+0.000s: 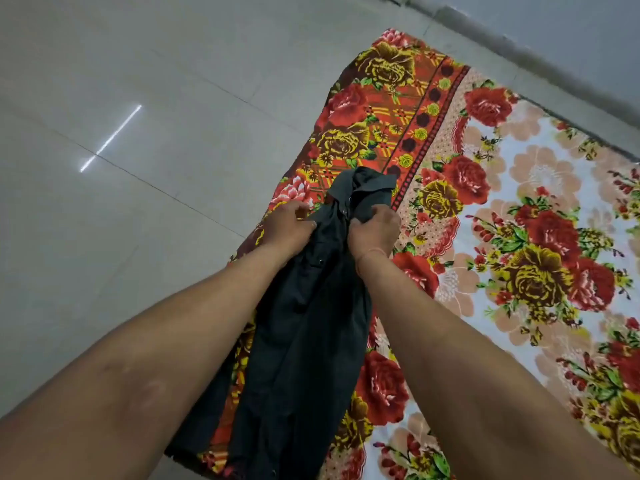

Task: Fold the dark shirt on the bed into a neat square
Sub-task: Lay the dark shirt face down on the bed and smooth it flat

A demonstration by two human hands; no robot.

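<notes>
Both hands grip the dark shirt near its collar — left hand, right hand — fabric bunched between them, over the floral bedsheet.

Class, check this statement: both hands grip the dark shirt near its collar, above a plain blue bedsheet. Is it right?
One detail is wrong. In the head view the left hand and right hand do grip the dark shirt near its collar, but the bedsheet is not plain blue. It is floral, with red and yellow roses.
</notes>
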